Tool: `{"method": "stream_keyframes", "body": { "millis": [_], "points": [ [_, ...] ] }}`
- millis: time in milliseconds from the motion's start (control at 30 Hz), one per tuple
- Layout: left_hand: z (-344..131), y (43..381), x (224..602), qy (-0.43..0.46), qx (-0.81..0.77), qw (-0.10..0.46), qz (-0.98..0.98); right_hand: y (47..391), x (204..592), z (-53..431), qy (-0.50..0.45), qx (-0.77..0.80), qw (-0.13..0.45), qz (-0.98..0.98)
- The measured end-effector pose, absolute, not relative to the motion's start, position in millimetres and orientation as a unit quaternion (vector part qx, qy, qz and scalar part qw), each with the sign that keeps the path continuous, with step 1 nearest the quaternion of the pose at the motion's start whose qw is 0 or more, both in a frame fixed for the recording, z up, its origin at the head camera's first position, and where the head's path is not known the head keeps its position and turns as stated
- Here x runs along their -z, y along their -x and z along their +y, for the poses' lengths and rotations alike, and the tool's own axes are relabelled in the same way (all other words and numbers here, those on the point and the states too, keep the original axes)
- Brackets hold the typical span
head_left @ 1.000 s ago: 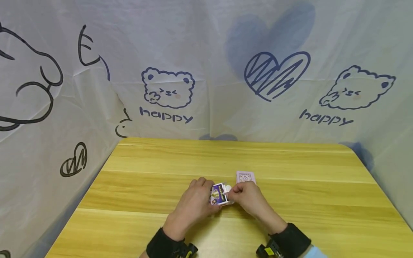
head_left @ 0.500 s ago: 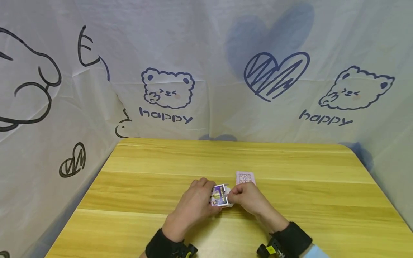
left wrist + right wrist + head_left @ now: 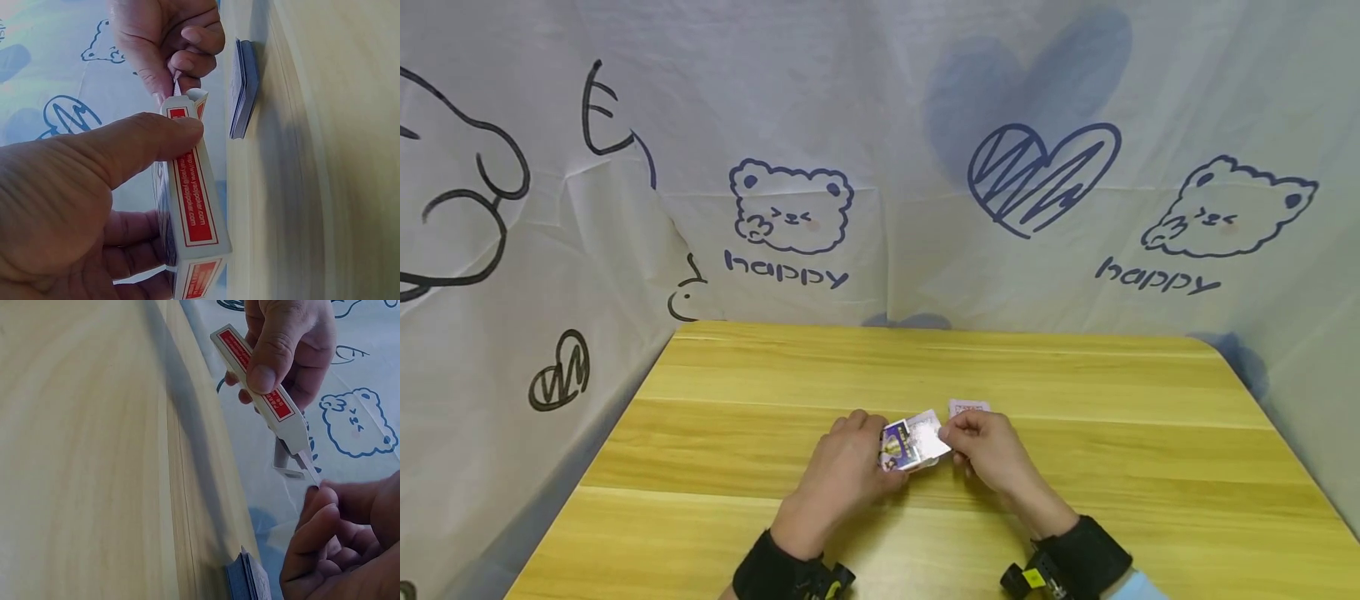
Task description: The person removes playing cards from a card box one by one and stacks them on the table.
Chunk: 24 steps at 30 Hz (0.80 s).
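My left hand [image 3: 842, 462] grips a playing-card box [image 3: 898, 447] with a purple-and-white printed face. Its narrow side, red and white with printed lettering, faces the left wrist view, where the thumb presses on it. From the box's open end a white playing card [image 3: 929, 435] sticks out, partly inside. The right hand [image 3: 996, 454] pinches the card's outer edge between thumb and index finger. Seen edge-on in the right wrist view, the card [image 3: 310, 469] looks thin; whether it is a single card I cannot tell. An open flap [image 3: 289, 470] hangs beside it.
A stack of playing cards [image 3: 967, 406] with a patterned back lies on the wooden table [image 3: 760, 367], just beyond the right hand. White cloth [image 3: 910, 250] with drawings hangs behind the table and along its sides.
The right hand has moved slightly right and away, drawing the white card partway out of the box. The left hand and box have shifted slightly left. The card stack has stayed put.
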<state>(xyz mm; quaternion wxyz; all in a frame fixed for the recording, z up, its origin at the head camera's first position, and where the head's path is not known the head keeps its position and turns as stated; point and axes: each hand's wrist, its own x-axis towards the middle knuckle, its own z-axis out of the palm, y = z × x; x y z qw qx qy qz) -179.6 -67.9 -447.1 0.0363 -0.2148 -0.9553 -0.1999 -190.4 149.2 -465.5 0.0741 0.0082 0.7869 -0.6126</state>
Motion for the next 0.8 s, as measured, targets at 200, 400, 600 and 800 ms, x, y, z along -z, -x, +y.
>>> {"method": "stream_keyframes", "body": {
  "millis": [200,400,600,800],
  "points": [
    [-68.8,180.0,446.9,0.202,0.215,0.037,-0.955,191.5,465.0,149.2,-0.024,0.608,0.077,0.790],
    [-68.4,180.2,447.5,0.197,0.216,0.033,-0.956,191.6,466.9,147.7,-0.026,0.607,0.095,0.789],
    [-67.6,180.5,448.7,0.198,0.215,0.028,-0.956,192.2,468.4,147.0,-0.035,0.631,0.087,0.770],
    [-67.7,180.5,449.2,0.181,0.221,0.035,-0.958,190.3,467.8,146.9,-0.046,0.637,0.092,0.764]
  ]
}}
